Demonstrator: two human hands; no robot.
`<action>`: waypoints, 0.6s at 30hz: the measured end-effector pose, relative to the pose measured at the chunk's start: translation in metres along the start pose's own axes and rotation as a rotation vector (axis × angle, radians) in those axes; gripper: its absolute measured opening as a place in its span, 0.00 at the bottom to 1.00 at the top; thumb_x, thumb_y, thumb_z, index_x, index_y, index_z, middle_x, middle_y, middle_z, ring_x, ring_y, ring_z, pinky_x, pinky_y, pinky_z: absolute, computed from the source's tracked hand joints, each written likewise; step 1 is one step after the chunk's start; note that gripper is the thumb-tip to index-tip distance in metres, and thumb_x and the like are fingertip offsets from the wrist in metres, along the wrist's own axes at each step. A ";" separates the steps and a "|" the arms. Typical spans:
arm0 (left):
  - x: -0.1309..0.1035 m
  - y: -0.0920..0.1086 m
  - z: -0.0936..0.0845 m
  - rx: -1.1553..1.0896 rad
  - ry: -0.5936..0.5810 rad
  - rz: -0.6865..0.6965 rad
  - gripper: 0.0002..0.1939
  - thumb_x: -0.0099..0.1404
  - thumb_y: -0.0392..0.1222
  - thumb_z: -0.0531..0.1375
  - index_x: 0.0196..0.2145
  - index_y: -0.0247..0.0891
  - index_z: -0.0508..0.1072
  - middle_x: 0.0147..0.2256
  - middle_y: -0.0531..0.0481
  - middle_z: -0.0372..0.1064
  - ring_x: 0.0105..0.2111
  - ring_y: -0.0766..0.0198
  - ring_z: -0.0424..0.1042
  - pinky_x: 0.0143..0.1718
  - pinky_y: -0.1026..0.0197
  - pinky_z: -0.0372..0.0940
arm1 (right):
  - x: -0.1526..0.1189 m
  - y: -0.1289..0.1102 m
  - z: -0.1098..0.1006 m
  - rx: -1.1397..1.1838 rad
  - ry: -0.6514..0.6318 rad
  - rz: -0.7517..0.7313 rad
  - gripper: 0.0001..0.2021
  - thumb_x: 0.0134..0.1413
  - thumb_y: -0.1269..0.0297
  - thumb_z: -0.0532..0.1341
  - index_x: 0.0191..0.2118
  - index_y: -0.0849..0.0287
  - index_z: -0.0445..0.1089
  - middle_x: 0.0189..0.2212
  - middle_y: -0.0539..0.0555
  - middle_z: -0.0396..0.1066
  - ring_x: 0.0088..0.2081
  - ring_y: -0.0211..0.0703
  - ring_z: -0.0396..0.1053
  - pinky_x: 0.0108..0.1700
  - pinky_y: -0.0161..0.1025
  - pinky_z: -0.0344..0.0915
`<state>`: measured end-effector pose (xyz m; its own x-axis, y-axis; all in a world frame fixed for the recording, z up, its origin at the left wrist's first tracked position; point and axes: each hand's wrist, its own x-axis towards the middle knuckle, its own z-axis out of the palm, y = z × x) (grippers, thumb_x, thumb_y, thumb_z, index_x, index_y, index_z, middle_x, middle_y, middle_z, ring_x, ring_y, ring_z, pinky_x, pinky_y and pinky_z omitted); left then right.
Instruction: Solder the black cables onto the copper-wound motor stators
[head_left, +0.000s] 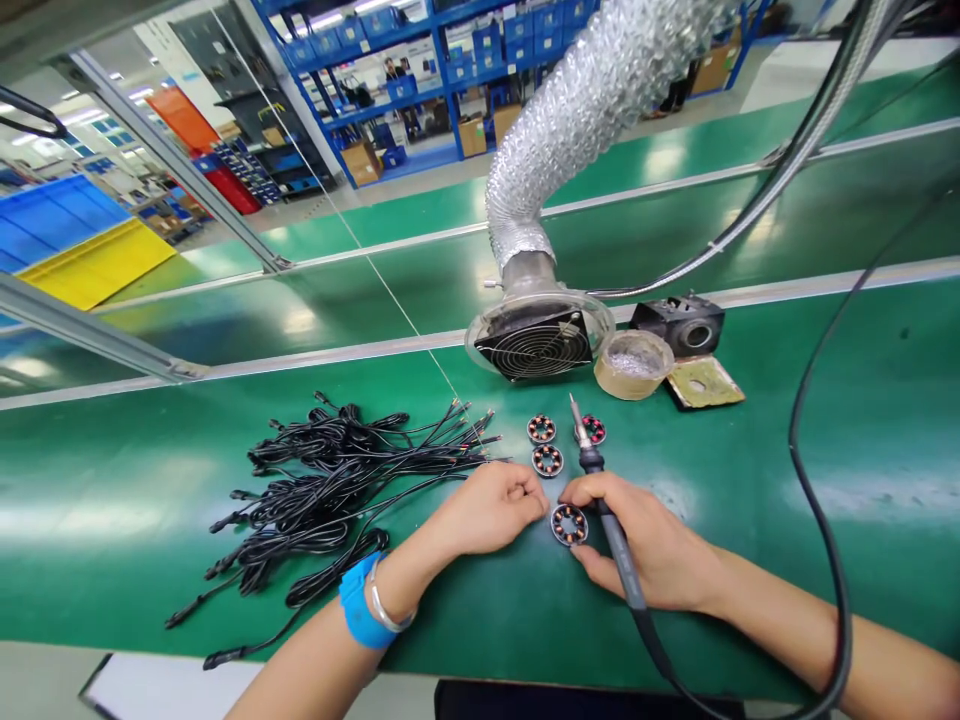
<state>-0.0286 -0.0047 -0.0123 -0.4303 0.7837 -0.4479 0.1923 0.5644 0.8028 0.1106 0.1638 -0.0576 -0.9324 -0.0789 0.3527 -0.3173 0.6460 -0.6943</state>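
Observation:
My right hand (645,540) holds a black soldering iron (621,555), its metal tip pointing away from me. The thumb and index finger of that hand also rest at the edges of a round copper-wound coil (569,524) on the bench. Just left of this coil is my left hand (504,507), fingers curled together; what they pinch, if anything, is too small to make out. Two more coils (541,429) (547,461) lie beyond my hands, and a coil with red parts (594,430) sits partly behind the iron. A bundle of black cables (322,490) lies left, its stripped ends toward the coils.
A fume extractor fan (536,345) with a silver duct (555,130) stands behind the coils. Beside it are a round tub (634,365), a black iron stand (682,325) and a yellow sponge tray (705,383). The iron's cord (806,400) loops at the right.

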 end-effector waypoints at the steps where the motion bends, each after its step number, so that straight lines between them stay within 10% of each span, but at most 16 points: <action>1: 0.000 0.002 -0.002 0.008 -0.017 -0.006 0.12 0.61 0.48 0.58 0.27 0.36 0.70 0.18 0.60 0.52 0.19 0.71 0.49 0.21 0.65 0.45 | 0.000 0.000 -0.001 -0.003 -0.002 -0.004 0.21 0.48 0.73 0.60 0.49 0.55 0.58 0.41 0.55 0.69 0.41 0.45 0.71 0.42 0.41 0.70; 18: 0.000 0.004 0.000 -0.207 -0.114 -0.117 0.09 0.55 0.44 0.62 0.25 0.34 0.71 0.19 0.58 0.58 0.21 0.70 0.53 0.23 0.65 0.48 | -0.001 0.002 -0.004 -0.014 -0.008 -0.032 0.21 0.47 0.74 0.61 0.48 0.57 0.57 0.37 0.54 0.69 0.36 0.45 0.67 0.38 0.41 0.69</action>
<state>-0.0281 -0.0027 -0.0092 -0.3341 0.7474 -0.5743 -0.0426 0.5967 0.8013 0.1116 0.1684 -0.0570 -0.9231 -0.1058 0.3696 -0.3446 0.6538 -0.6736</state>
